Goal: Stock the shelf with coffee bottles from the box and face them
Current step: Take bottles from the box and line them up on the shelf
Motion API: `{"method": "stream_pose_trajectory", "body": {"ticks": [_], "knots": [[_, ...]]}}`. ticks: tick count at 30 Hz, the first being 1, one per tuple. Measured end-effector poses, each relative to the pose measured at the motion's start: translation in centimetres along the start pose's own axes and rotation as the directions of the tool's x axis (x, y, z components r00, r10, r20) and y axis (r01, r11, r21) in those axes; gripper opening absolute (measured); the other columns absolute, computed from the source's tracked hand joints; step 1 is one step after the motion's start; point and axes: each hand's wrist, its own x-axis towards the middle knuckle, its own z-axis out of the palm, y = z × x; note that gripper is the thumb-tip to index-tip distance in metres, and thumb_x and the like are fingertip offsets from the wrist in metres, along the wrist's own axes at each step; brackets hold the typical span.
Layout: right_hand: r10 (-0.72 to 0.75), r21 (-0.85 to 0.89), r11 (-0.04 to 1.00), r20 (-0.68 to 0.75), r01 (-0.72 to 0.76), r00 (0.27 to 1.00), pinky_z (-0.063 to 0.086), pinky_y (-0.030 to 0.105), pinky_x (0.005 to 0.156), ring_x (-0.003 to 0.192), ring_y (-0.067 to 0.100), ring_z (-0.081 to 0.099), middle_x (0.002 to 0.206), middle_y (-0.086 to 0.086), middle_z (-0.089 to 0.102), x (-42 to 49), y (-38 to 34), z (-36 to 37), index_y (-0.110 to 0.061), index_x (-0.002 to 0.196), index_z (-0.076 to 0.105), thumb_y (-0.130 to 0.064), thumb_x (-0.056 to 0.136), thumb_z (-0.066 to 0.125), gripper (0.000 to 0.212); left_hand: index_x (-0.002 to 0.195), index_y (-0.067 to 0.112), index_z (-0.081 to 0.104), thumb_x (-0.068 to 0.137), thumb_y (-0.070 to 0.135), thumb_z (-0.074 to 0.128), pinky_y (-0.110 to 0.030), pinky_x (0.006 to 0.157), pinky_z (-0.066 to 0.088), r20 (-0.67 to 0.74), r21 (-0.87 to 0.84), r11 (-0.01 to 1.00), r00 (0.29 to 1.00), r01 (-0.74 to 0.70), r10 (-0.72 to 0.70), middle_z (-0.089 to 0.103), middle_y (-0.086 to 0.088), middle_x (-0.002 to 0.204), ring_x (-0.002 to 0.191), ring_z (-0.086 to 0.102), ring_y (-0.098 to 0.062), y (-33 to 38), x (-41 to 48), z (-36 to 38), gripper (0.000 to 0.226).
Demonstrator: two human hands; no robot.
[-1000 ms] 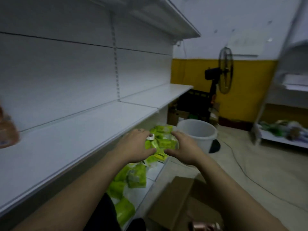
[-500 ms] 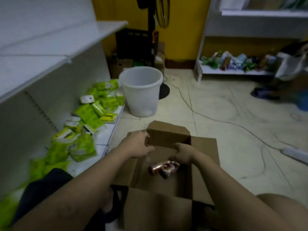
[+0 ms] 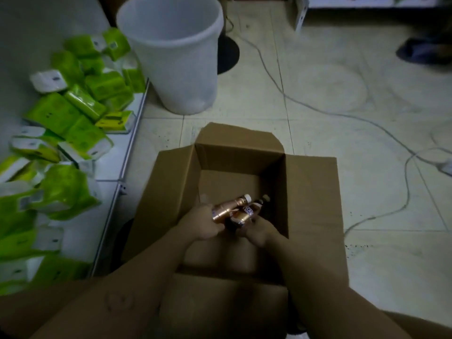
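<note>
An open cardboard box (image 3: 310, 192) sits on the tiled floor in front of me, flaps spread outward. Both my hands are down inside it. My left hand (image 3: 204, 225) grips a copper-coloured coffee bottle (image 3: 226, 208) with a white cap, lying tilted toward the upper right. My right hand (image 3: 258, 230) is closed on a second coffee bottle (image 3: 247, 212) with a dark cap, lying right beside the first. The two bottles touch. The shelf above is out of view.
A white plastic bucket (image 3: 176, 57) stands beyond the box. Several green tissue packs (image 3: 73, 113) lie piled on the low white bottom shelf (image 3: 115, 165) at left. White cables (image 3: 342, 116) trail across the floor at right.
My view has dropped from the shelf to the box. Both hands went from the box's rim down inside and closed on the two bottles.
</note>
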Motion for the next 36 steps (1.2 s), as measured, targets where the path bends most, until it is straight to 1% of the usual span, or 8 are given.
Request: {"method": "stream_pose_trajectory", "body": {"ticks": [10, 14, 18, 20, 25, 29, 33, 36], "knots": [[0.254, 0.303, 0.931, -0.139, -0.203, 0.957, 0.050, 0.040, 0.094, 0.110, 0.027, 0.063, 0.123, 0.005, 0.066, 10.2, 3.9, 2.9, -0.021, 0.130, 0.057, -0.054, 0.075, 0.074, 0.066, 0.137, 0.019, 0.042, 0.079, 0.033, 0.068, -0.037, 0.099, 0.041, -0.003, -0.024, 0.993, 0.994, 0.113, -0.113, 0.045, -0.007, 0.135, 0.121, 0.045, -0.027, -3.1, 10.8, 6.1, 0.065], [0.358, 0.534, 0.818, -0.177, -0.216, 0.917, 0.054, 0.038, 0.086, 0.103, 0.027, 0.067, 0.115, 0.009, 0.070, 12.6, 5.1, 4.4, -0.014, 0.120, 0.064, -0.048, 0.071, 0.081, 0.062, 0.137, 0.016, 0.039, 0.078, 0.035, 0.067, -0.038, 0.104, 0.035, -0.053, 0.064, 0.991, 0.992, 0.120, -0.117, 0.035, -0.010, 0.142, 0.130, 0.031, -0.030, -4.1, 13.0, 7.6, 0.068], [0.505, 0.829, 0.527, -0.131, -0.185, 0.853, 0.057, 0.048, 0.086, 0.094, 0.031, 0.070, 0.108, 0.016, 0.071, 14.9, 4.6, 4.2, -0.004, 0.110, 0.066, -0.033, 0.065, 0.089, 0.058, 0.127, 0.021, 0.045, 0.075, 0.023, 0.072, -0.039, 0.096, 0.040, -0.112, -0.020, 0.994, 0.987, 0.112, -0.113, 0.043, -0.009, 0.132, 0.122, 0.042, -0.030, -5.0, 13.5, 7.9, 0.058], [0.538, 0.844, 0.490, -0.096, -0.217, 0.838, 0.058, 0.049, 0.082, 0.095, 0.032, 0.069, 0.111, 0.014, 0.069, 15.4, 4.4, 4.4, -0.006, 0.118, 0.060, -0.033, 0.061, 0.091, 0.070, 0.129, 0.022, 0.040, 0.075, 0.020, 0.074, -0.042, 0.095, 0.044, -0.063, -0.114, 0.982, 0.985, 0.150, -0.158, 0.046, -0.009, 0.131, 0.119, 0.047, -0.031, -5.5, 13.6, 8.3, 0.064], [0.605, 0.811, 0.492, -0.056, -0.318, 0.794, 0.062, 0.042, 0.063, 0.082, 0.030, 0.070, 0.101, 0.014, 0.067, 15.7, 4.4, 4.7, -0.007, 0.119, 0.057, -0.024, 0.064, 0.090, 0.066, 0.141, 0.020, 0.033, 0.073, 0.038, 0.076, -0.048, 0.102, 0.040, -0.011, -0.146, 0.963, 0.973, 0.227, -0.231, 0.046, -0.007, 0.138, 0.127, 0.042, -0.031, -6.0, 14.4, 8.6, 0.082], [0.572, 0.580, 0.689, -0.067, -0.435, 0.817, 0.040, 0.016, 0.029, 0.065, 0.021, 0.062, 0.086, 0.008, 0.061, 14.7, 4.7, 4.2, -0.007, 0.120, 0.055, -0.028, 0.069, 0.085, 0.062, 0.142, 0.019, 0.035, 0.079, 0.036, 0.071, -0.047, 0.104, 0.038, 0.017, -0.175, 0.965, 0.981, 0.195, -0.195, 0.045, -0.007, 0.139, 0.127, 0.042, -0.030, -5.9, 14.8, 8.8, 0.075], [0.532, 0.521, 0.760, -0.158, -0.388, 0.832, 0.045, 0.022, 0.042, 0.095, 0.026, 0.063, 0.121, 0.010, 0.059, 14.6, 4.6, 5.2, -0.014, 0.135, 0.045, -0.045, 0.061, 0.087, 0.090, 0.137, 0.017, 0.043, 0.087, 0.043, 0.058, -0.048, 0.101, 0.040, -0.030, -0.167, 0.968, 0.981, 0.185, -0.193, 0.050, -0.009, 0.135, 0.124, 0.046, -0.031, -6.1, 15.1, 8.9, 0.058], [0.520, 0.477, 0.798, -0.237, -0.368, 0.820, 0.057, 0.034, 0.062, 0.107, 0.027, 0.060, 0.126, 0.008, 0.056, 14.8, 4.4, 5.8, -0.020, 0.134, 0.047, -0.050, 0.056, 0.088, 0.093, 0.134, 0.019, 0.047, 0.088, 0.047, 0.054, -0.048, 0.100, 0.040, -0.049, -0.111, 0.981, 0.985, 0.161, -0.167, 0.052, -0.010, 0.133, 0.123, 0.046, -0.031, -6.0, 15.2, 9.1, 0.054]]}}
